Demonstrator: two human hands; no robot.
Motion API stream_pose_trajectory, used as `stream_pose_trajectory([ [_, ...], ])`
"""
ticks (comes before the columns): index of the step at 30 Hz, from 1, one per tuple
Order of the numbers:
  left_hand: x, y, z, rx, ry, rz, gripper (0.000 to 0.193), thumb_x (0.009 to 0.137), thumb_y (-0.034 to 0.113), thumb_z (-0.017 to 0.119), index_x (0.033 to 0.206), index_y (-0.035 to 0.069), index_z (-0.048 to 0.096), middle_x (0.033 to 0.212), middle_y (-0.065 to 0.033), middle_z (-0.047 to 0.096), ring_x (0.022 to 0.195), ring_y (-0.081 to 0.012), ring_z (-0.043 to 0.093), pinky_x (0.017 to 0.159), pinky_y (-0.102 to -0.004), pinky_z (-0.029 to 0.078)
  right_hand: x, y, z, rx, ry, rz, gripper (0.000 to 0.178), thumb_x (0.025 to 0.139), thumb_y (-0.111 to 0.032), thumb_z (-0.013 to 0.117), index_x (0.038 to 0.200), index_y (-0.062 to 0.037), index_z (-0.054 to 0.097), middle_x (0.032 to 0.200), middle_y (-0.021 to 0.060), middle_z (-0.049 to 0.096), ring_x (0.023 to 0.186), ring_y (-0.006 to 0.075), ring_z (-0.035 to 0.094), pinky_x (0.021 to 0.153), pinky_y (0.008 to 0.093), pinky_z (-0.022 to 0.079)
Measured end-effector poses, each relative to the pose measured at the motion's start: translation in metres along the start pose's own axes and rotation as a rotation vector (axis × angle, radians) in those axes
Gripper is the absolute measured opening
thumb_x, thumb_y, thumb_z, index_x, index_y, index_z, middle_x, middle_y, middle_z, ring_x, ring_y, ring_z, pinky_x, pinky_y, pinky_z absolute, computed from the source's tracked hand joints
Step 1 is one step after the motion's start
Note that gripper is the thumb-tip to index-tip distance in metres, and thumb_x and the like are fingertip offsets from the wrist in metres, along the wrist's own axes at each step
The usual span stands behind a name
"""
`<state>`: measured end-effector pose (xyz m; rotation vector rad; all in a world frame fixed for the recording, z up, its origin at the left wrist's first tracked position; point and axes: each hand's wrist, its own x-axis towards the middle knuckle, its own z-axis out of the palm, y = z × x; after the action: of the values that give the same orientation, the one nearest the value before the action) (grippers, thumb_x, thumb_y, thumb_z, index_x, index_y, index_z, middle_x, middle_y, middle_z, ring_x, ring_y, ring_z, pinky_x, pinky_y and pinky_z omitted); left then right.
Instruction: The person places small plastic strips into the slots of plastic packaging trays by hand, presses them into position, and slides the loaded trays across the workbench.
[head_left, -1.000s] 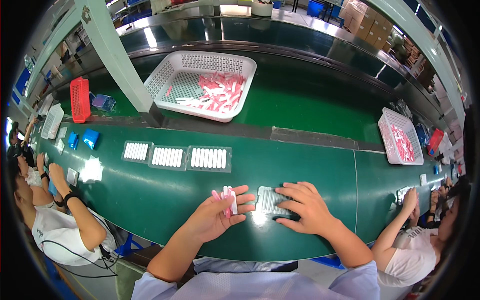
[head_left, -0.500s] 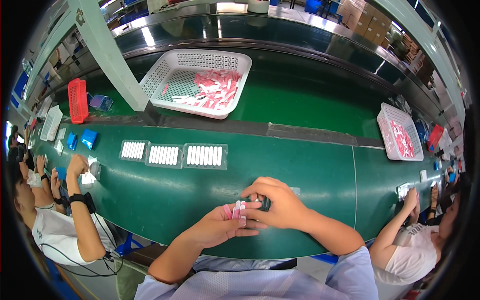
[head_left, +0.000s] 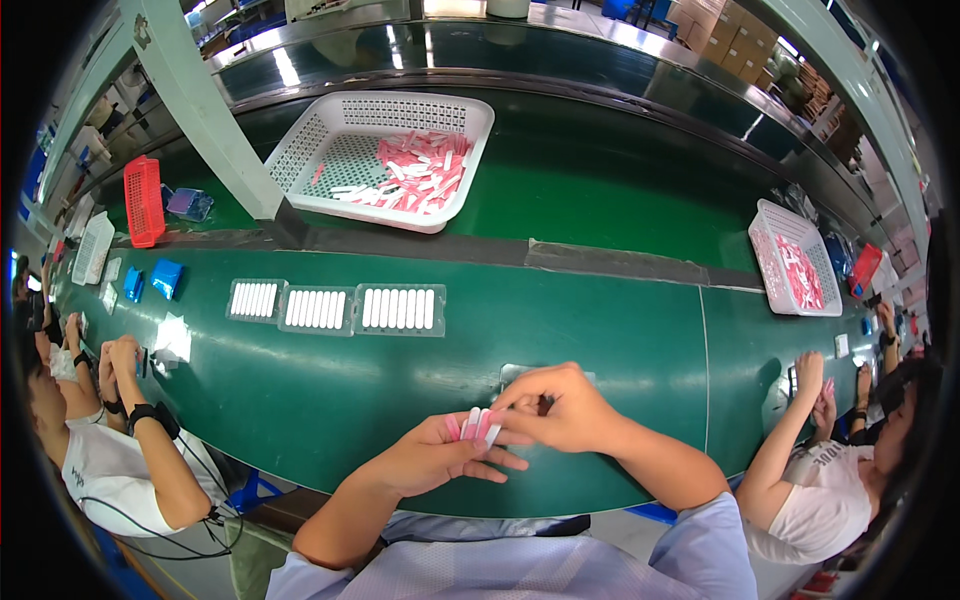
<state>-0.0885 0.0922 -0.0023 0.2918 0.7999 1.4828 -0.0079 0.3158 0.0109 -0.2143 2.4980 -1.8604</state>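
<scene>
My left hand (head_left: 440, 452) is closed around several small pink-and-white sticks (head_left: 477, 424), which lie side by side across its fingers. My right hand (head_left: 560, 408) meets it from the right, thumb and fingertips pinched at the end of one of these sticks. Part of a clear plastic tray (head_left: 515, 373) shows on the green table just beyond my right hand, which covers the rest of it. Farther left stand three clear trays (head_left: 400, 333), each holding a row of white sticks (head_left: 398, 308).
A white basket (head_left: 455, 215) of loose pink-and-white sticks sits on the green belt beyond the table. Another such basket (head_left: 765, 255) stands at the right. A metal post (head_left: 205, 110) rises at left. Co-workers sit on both sides, near blue packets (head_left: 166, 280) and a red basket (head_left: 143, 200).
My right hand has tilted and its fingers have moved a little at the sticks, baring more of the clear tray behind. The left hand stays almost in place. Co-workers' hands have shifted.
</scene>
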Motion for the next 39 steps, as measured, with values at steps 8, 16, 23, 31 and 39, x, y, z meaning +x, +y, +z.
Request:
stream_pose_trajectory([
  [8, -0.016, 0.002, -0.014, -0.057, 0.122, 0.046, 0.046, 0.106, 0.016, 0.054, 0.147, -0.003, 0.045, 0.144, -0.0212, 0.056, 0.123, -0.0323, 0.064, 0.098, -0.041, 0.057, -0.01, 0.004, -0.043, 0.408, 0.08, 0.217, 0.009, 0.095, 0.0, 0.066, 0.103, 0.0027, 0.069, 0.084, 0.0081, 0.076, 0.065, 0.0094, 0.069, 0.06, 0.0248, 0.056],
  [16, -0.016, -0.005, -0.018, -0.126, 0.157, 0.065, 0.045, 0.104, 0.008, 0.053, 0.146, -0.004, 0.045, 0.142, -0.0225, 0.057, 0.123, -0.034, 0.063, 0.099, -0.042, 0.056, 0.006, 0.005, -0.045, -0.305, 0.006, 0.219, 0.007, 0.087, -0.007, 0.07, 0.093, -0.003, 0.072, 0.074, 0.0074, 0.07, 0.06, 0.0141, 0.063, 0.056, 0.0308, 0.049],
  [23, -0.012, -0.013, -0.016, -0.147, 0.146, 0.051, 0.045, 0.103, 0.007, 0.053, 0.146, -0.004, 0.045, 0.141, -0.0222, 0.058, 0.123, -0.034, 0.063, 0.098, -0.0412, 0.056, 0.017, 0.007, -0.035, -0.466, 0.077, 0.057, 0.005, 0.084, -0.008, 0.069, 0.088, -0.0046, 0.07, 0.077, 0.0081, 0.065, 0.063, 0.0224, 0.062, 0.059, 0.0344, 0.05],
  [31, -0.019, -0.009, -0.019, -0.133, 0.185, 0.045, 0.046, 0.103, 0.01, 0.053, 0.146, -0.004, 0.045, 0.141, -0.0219, 0.058, 0.122, -0.0332, 0.064, 0.098, -0.0412, 0.057, -0.009, 0.003, -0.021, -0.624, 0.107, -0.082, 0.006, 0.082, -0.009, 0.07, 0.084, -0.0074, 0.065, 0.079, 0.0075, 0.062, 0.077, 0.0299, 0.066, 0.065, 0.0417, 0.054],
  [39, -0.013, -0.009, -0.017, -0.145, 0.129, 0.06, 0.045, 0.104, 0.008, 0.051, 0.147, -0.004, 0.044, 0.141, -0.0215, 0.058, 0.123, -0.0324, 0.063, 0.099, -0.0406, 0.056, -0.038, -0.01, 0.015, -0.885, 0.02, -0.041, 0.038, 0.084, -0.022, 0.077, 0.117, -0.0041, 0.071, 0.09, 0.0063, 0.06, 0.087, 0.0253, 0.063, 0.076, 0.0371, 0.047],
])
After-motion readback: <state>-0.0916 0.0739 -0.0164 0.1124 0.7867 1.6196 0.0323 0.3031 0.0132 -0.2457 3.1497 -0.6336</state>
